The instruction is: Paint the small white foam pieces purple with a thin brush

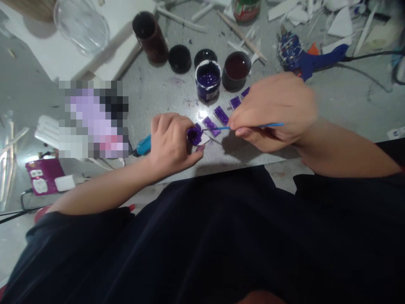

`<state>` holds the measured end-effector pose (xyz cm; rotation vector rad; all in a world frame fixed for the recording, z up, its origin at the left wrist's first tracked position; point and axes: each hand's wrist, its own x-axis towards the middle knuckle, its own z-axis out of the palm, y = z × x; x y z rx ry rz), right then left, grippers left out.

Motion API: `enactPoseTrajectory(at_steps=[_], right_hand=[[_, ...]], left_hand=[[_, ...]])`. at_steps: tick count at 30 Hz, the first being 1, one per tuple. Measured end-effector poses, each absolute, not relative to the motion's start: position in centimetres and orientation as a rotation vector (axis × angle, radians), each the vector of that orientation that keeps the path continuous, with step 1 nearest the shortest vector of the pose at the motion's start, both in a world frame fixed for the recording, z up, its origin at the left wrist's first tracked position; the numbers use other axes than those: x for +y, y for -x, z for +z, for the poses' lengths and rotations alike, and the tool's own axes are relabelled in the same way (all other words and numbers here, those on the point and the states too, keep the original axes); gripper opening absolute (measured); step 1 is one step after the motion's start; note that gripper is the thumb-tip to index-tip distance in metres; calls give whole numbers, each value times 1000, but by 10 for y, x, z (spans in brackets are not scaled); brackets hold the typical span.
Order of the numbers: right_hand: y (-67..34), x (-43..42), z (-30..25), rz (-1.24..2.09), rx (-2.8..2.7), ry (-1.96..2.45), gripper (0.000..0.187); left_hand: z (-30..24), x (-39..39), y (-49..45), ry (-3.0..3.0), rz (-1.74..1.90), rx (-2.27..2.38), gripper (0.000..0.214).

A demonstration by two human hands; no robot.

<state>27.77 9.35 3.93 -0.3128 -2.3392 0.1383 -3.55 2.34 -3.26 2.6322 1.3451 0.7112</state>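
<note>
Between its thumb and fingers, my left hand (172,141) pinches a small white piece (204,139) partly coated in wet purple paint. My right hand (272,112) is closed round a thin blue paintbrush (224,128), whose tip reaches the painted part of that piece. Several small purple-painted rectangles (221,115) lie in a slanting row behind the brush, the farthest partly covered by my right hand. An uncapped jar of purple paint (208,80) with a white-smeared rim stands just beyond them.
A cup of dark reddish liquid (236,71), a black lid (179,58) and a dark brown jar (150,38) stand around the paint. A blue glue gun (311,59) lies back right. At left are a purple power socket box (44,176) and cables.
</note>
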Motion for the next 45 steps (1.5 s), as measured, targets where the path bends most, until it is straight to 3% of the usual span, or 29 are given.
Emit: enactPoseTrajectory(at_steps=[3, 9, 15, 18, 21, 28, 40, 45], right_hand=[[-276, 93, 39, 201, -2391, 277, 15], [-276, 99, 35, -1, -2335, 297, 12], [-276, 93, 38, 173, -2367, 271, 12], [-277, 95, 38, 41, -2388, 278, 12], [-280, 105, 33, -120, -2335, 310, 16], [-276, 133, 19, -103, -1906, 347, 33], [-275, 132, 5, 233, -2119, 899, 54], [-275, 134, 3, 200, -1964, 960, 60]], left_hand=[[-34, 24, 36, -2667, 767, 1326, 61], [-34, 23, 38, -2676, 672, 1384, 61], [-35, 23, 35, -2703, 700, 1408, 60], [-36, 23, 34, -2714, 720, 1411, 56], [-36, 23, 35, -2683, 735, 1369, 57], [-36, 24, 35, -2604, 704, 1375, 60], [-29, 26, 32, -2581, 759, 1348, 55], [-28, 26, 32, -2621, 738, 1375, 56]])
